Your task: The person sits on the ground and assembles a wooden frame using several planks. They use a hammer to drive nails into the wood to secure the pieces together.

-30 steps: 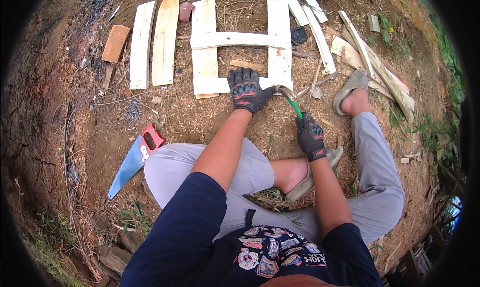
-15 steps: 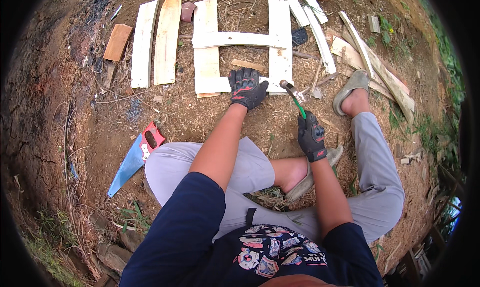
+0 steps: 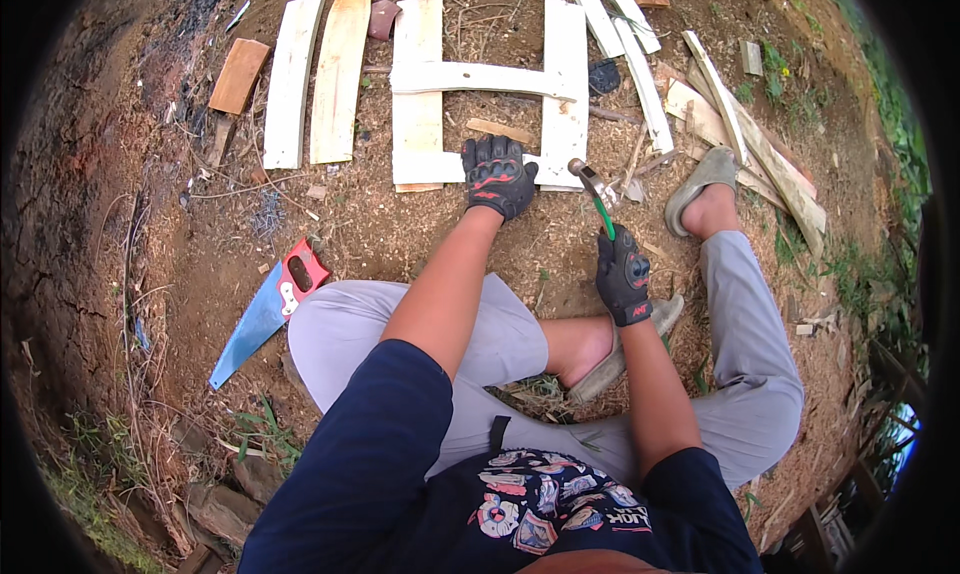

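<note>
My left hand (image 3: 498, 179), in a black glove with red marks, lies over the lower wooden crosspiece (image 3: 430, 167), fingers stretched forward and pressing it down. My right hand (image 3: 624, 276), gloved alike, is closed round the green handle of a claw hammer (image 3: 594, 188). The hammer's head is beside the right end of that crosspiece. Two upright boards, a left one (image 3: 418, 44) and a right one (image 3: 565, 49), lie flat on the ground, joined by an upper crosspiece (image 3: 475, 77). Whether a nail is under my left hand is hidden.
A handsaw (image 3: 262, 319) with blue blade and red handle lies left of my knee. Two loose boards, one whitish (image 3: 293, 84) and one tan (image 3: 338, 79), and a brown block (image 3: 239, 76) lie at left. Several strips (image 3: 720, 99) are piled at right near my foot.
The view has shifted slightly. The hammer and both hands keep almost the same places, the hammer's head turned a little. The boards have not moved.
</note>
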A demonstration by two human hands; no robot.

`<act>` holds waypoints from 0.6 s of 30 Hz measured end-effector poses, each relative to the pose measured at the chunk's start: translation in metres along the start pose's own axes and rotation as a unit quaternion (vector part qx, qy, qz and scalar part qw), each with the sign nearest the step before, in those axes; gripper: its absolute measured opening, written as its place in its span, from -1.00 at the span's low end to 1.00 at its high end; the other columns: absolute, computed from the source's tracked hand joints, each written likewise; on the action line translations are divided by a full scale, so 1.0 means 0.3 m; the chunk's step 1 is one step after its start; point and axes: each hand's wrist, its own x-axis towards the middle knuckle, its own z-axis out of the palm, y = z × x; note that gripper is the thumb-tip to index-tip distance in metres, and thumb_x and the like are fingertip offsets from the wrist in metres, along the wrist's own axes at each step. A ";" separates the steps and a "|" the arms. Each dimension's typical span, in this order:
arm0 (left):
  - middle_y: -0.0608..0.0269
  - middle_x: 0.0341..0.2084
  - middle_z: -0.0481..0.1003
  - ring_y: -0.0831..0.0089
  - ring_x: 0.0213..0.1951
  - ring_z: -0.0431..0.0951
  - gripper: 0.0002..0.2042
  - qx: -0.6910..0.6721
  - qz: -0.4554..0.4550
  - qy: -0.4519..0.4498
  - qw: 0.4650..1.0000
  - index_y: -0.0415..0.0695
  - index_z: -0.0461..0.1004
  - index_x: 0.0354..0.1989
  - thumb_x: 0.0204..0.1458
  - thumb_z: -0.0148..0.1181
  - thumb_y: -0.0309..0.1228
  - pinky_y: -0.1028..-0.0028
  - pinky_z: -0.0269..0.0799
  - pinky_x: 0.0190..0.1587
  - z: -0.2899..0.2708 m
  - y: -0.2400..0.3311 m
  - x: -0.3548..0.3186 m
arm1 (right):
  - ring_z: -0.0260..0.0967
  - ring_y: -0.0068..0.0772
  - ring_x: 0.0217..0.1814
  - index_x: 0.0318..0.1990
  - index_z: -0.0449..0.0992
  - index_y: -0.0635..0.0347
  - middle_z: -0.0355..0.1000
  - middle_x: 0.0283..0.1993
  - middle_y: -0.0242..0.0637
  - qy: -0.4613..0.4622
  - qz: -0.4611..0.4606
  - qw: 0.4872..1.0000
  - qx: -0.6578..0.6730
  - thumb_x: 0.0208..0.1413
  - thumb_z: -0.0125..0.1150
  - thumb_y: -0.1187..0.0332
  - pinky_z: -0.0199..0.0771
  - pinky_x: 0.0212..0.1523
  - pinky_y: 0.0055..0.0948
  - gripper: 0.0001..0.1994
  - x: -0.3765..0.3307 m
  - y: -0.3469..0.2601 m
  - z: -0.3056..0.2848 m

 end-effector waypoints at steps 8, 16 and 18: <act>-0.04 0.32 0.38 -0.05 0.47 0.20 -0.44 -0.005 -0.003 -0.024 1.000 -0.11 0.51 0.30 0.26 0.08 0.01 -0.17 -0.18 0.56 -0.014 0.004 -0.005 | 0.51 0.25 -0.14 -0.06 0.52 0.22 0.53 -0.18 0.13 -0.035 0.043 0.997 -0.048 0.44 0.04 0.23 0.50 -0.11 0.09 -0.75 -0.011 -0.003 0.023; -0.06 0.34 0.37 -0.07 0.48 0.20 -0.43 -0.003 -0.001 -0.026 1.000 -0.12 0.48 0.32 0.27 0.07 0.01 -0.17 -0.21 0.57 -0.012 0.011 -0.006 | 0.54 0.25 -0.11 -0.05 0.53 0.23 0.56 -0.13 0.14 0.017 0.010 0.999 -0.043 0.44 0.05 0.21 0.52 -0.10 0.09 -0.73 -0.015 0.029 0.050; -0.06 0.34 0.37 -0.06 0.48 0.20 -0.43 -0.007 -0.005 -0.033 0.999 -0.12 0.48 0.32 0.27 0.07 0.01 -0.16 -0.21 0.57 -0.021 0.011 0.000 | 0.54 0.26 -0.09 -0.03 0.52 0.23 0.56 -0.09 0.14 0.081 -0.021 0.996 0.009 0.44 0.03 0.18 0.53 -0.09 0.09 -0.71 -0.009 0.027 0.045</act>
